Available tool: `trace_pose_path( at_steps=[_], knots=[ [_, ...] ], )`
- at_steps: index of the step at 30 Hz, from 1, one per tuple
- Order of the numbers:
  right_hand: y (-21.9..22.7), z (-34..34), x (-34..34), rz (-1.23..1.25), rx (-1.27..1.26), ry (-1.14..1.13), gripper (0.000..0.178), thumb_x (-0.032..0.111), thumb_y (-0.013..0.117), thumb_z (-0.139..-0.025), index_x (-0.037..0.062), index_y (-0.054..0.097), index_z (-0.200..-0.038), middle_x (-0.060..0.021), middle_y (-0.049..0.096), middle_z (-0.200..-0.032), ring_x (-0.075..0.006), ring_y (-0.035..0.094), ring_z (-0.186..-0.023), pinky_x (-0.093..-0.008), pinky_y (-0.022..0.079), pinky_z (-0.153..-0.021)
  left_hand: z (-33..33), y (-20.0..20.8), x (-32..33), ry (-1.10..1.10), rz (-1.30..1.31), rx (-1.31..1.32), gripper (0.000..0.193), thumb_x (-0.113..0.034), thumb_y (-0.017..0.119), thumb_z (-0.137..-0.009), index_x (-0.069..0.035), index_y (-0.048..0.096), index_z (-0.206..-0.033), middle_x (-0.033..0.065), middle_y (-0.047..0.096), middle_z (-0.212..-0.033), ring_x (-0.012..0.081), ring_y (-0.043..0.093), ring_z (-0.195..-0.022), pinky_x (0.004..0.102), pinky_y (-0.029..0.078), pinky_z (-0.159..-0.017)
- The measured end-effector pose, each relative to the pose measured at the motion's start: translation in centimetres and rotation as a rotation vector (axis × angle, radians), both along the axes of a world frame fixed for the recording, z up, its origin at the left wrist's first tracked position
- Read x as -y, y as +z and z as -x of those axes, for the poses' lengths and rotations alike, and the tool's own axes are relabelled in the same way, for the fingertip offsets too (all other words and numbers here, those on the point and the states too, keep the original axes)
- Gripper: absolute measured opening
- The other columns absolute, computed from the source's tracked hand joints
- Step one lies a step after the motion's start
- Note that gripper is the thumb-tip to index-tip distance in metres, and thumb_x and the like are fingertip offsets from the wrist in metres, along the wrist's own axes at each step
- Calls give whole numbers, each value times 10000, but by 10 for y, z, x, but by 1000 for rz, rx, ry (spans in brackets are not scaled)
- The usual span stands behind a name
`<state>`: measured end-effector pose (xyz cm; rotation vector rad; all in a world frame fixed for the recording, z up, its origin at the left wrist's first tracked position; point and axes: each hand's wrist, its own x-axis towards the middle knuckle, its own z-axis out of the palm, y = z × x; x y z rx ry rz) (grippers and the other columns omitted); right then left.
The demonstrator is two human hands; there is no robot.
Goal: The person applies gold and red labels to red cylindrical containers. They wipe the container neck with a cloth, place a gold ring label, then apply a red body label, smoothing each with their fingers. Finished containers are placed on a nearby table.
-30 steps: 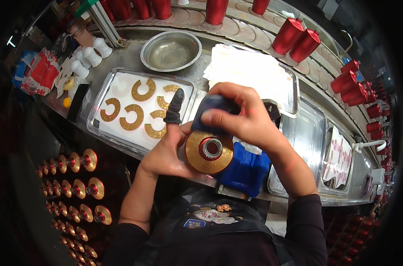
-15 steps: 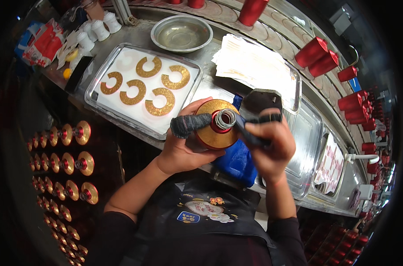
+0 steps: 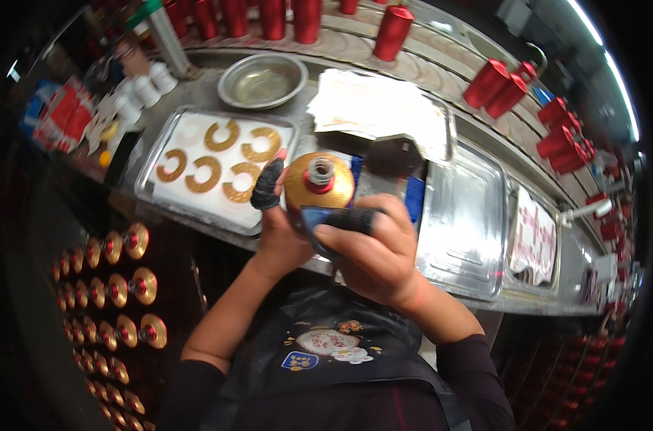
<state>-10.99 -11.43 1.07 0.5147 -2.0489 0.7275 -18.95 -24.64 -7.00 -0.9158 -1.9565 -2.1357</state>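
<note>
A red bottle with a gold shoulder (image 3: 298, 190) and a threaded silver neck stands up in front of me. Round its left side curls my left hand (image 3: 278, 241), gripping it, with a black wrap on one digit. My right hand (image 3: 382, 251), also black-wrapped on a digit, is closed on a dark, flat, flexible-looking piece (image 3: 314, 218), pressed to the near edge of the shoulder; blur hides its exact kind. Beyond the bottle are a dark angular block (image 3: 392, 159) and blue cloth (image 3: 415, 200). Gold C-shaped labels (image 3: 203, 174) lie on white backing in a metal tray (image 3: 186, 214).
A metal bowl (image 3: 227, 85) and a stack of white sheets (image 3: 366, 104) stand behind. At right are a bare metal tray (image 3: 459, 230) and patterned sheets (image 3: 535, 233). Red bottles (image 3: 393, 34) line the conveyor. Gold-shouldered bottles (image 3: 147, 286) fill racks at lower left.
The right hand has swung from the bottle's right side to its near side with the dark piece. In the picture, the bottle sits further left, and the view has shifted.
</note>
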Motion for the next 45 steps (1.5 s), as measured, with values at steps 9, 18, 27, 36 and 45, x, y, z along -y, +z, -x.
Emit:
trace_pose_path(
  at_steps=[9,18,27,36,45],
  knots=[
    [-15,-60,-59,1127,793,77,324,-19,723,-831,4,670,-1150,-15,662,-992,-77,614,-896,-225,498,-839,20,71,-4,-112,74,213,830,-169,907,-717,-13,383,-1342,151,592,-1227,228,645,-1086,359,559,-919],
    [-54,-98,-76,1202,822,-247,284,109,655,-926,1,644,-1189,65,579,-788,4,452,-640,-161,329,-568,15,41,-92,-527,577,602,831,-469,877,-728,39,407,-1187,203,653,-1111,217,680,-999,330,554,-870],
    [-72,-82,-80,1110,905,-221,412,87,743,-884,-3,622,-1268,33,605,-926,10,492,-704,-149,387,-592,22,51,-107,-299,949,299,888,-595,818,-717,73,426,-1152,297,653,-1088,386,691,-1020,416,539,-895],
    [-57,-94,-124,1311,899,-341,356,-85,500,-843,-38,657,-1159,-68,635,-1000,-98,630,-771,-225,510,-673,149,26,-94,172,580,53,428,-269,840,-790,18,552,-922,134,710,-889,179,645,-715,347,527,-666],
    [-61,-80,-112,1280,775,-329,346,19,544,-819,-25,674,-1137,26,565,-713,-20,453,-533,-184,362,-483,317,-32,-158,352,886,161,898,-341,903,-601,102,558,-1301,274,645,-1263,352,645,-1173,387,500,-1001]
  ],
)
